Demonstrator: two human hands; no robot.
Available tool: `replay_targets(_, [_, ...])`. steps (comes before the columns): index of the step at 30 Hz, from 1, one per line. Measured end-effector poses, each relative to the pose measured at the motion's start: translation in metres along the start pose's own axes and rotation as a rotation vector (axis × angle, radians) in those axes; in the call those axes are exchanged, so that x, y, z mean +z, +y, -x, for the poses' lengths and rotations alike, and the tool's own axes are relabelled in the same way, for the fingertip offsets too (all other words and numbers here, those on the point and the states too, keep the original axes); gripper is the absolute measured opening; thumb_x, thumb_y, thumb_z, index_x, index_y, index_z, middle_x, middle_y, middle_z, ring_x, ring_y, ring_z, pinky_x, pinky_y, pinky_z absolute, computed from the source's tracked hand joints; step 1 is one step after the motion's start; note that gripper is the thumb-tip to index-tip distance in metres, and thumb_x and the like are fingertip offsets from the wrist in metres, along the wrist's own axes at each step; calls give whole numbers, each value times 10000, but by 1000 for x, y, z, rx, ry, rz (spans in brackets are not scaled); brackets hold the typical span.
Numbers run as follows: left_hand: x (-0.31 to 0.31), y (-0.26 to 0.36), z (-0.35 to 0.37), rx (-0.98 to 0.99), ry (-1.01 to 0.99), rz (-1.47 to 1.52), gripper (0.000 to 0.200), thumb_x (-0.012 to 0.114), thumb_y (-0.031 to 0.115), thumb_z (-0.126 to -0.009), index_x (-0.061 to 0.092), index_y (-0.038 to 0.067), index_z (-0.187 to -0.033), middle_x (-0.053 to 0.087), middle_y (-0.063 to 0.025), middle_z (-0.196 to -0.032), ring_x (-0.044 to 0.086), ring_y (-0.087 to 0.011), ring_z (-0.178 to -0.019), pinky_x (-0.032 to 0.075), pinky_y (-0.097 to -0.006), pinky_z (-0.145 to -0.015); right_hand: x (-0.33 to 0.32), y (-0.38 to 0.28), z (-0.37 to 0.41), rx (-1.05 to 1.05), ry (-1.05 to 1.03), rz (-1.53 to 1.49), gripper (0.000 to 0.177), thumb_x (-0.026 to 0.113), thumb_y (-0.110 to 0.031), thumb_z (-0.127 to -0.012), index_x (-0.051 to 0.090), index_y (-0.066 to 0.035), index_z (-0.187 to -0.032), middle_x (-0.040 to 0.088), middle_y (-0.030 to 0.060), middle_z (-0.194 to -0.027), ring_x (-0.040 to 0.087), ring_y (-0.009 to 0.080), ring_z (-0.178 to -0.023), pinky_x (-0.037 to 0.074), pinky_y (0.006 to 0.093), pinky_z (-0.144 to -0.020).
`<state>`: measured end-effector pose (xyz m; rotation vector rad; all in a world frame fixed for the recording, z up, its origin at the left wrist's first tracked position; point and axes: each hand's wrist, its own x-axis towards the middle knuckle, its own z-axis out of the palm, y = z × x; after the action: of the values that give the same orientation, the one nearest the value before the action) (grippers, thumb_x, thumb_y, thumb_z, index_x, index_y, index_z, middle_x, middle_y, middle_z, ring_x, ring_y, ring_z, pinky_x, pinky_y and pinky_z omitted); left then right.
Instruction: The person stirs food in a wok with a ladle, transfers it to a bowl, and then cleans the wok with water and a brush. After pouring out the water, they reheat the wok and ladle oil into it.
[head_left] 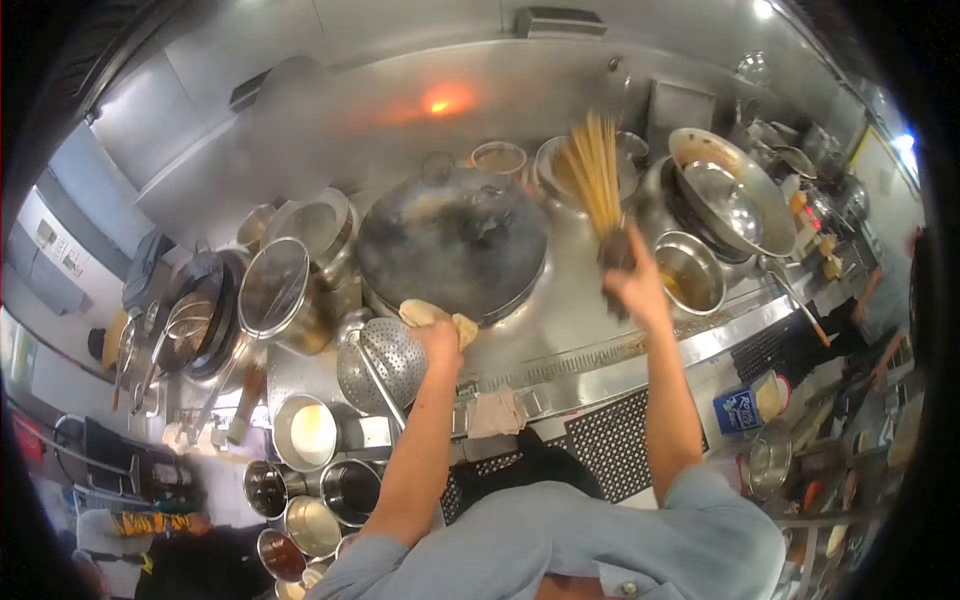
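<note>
A large dark wok (455,250) stands on the steel range, with steam over it. At its near edge my left hand (440,343) is closed on a folded beige cloth (424,313). A perforated strainer (378,362) lies just left of that hand. To the right of the wok my right hand (638,285) grips the dark handle of a bamboo whisk brush (597,175), its bristles pointing up and away. Close beside the right hand is a steel pot (690,272) with some yellowish liquid in it.
Right of the range, a big pan (740,190) has a long handle. On the left stand a mesh strainer (275,285) over a pot and a white-filled pot (306,432). Another person's striped sleeve (155,523) shows at lower left. A cloth (496,413) lies on the front edge.
</note>
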<state>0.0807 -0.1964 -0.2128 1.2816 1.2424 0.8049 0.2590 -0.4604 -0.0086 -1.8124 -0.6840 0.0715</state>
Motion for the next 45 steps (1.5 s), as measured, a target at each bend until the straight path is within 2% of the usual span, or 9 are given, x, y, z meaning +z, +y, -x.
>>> replay_targets(9, [-16,30,18,-265,-306,471,404,586,71,-782,427,-70,-1126,563,-146,-977,609,-238,-865,521,-355,-677,146,-18,-228,-105,-39,259,896,641,-187,-688,215,-168,-1475,624,251,-1108,621,384,-1015,492,425,-860])
replay_targets(16, [-11,47,36,-147,-225,543,473,560,15,-755,379,-37,-1189,531,-147,-1013,593,-241,-855,521,-362,-712,192,-38,-77,-11,-1277,745,819,619,-183,-677,308,-214,-1434,653,182,-1068,622,334,-1020,487,466,-866])
replay_targets(21, [-4,24,25,-215,-132,471,506,576,28,-768,345,-42,-1212,520,-157,-1040,589,-257,-907,521,-362,-747,112,9,-170,-415,-1128,1157,744,699,-252,-685,424,-221,-1375,666,120,-1031,643,267,-975,500,433,-812])
replay_targets(26, [-13,47,33,-266,-217,398,477,583,59,-790,360,-43,-1198,524,-159,-1029,595,-250,-877,527,-362,-717,145,-8,-228,3,-298,898,854,649,-243,-742,206,-115,-1461,657,178,-1035,669,286,-905,528,434,-763])
replay_targets(29, [-12,60,40,-261,-204,425,438,574,63,-798,389,-35,-1182,529,-154,-1030,598,-242,-872,529,-358,-701,207,51,-158,-126,-789,1120,611,643,-280,-704,534,-107,-1280,655,151,-1089,621,318,-1043,506,455,-845])
replay_targets(35, [-17,56,45,-242,-260,543,345,549,72,-859,412,19,-1171,540,-109,-980,590,-224,-848,525,-333,-648,160,-7,-93,-230,-1375,635,862,666,-252,-632,341,-281,-1429,635,197,-1117,626,342,-998,485,444,-867])
replay_targets(39, [-15,57,44,-341,-249,548,328,564,93,-849,419,30,-1136,539,-111,-976,590,-221,-837,515,-343,-590,108,22,-214,-311,-774,1369,644,624,-266,-751,422,-146,-1350,674,135,-1041,647,317,-978,515,404,-789])
replay_targets(41, [-10,62,49,-377,-142,529,333,570,98,-842,420,29,-1132,541,-113,-963,595,-224,-823,515,-358,-572,124,-3,-229,-64,-340,1001,657,627,-270,-755,405,-123,-1355,678,145,-1022,653,290,-982,518,406,-765])
replay_targets(45, [-9,47,40,-428,-216,598,289,580,116,-831,450,17,-1069,550,-107,-875,583,-221,-693,471,-351,-480,175,27,-149,-141,-820,1165,627,634,-248,-659,508,-114,-1259,685,129,-957,656,288,-945,508,397,-804])
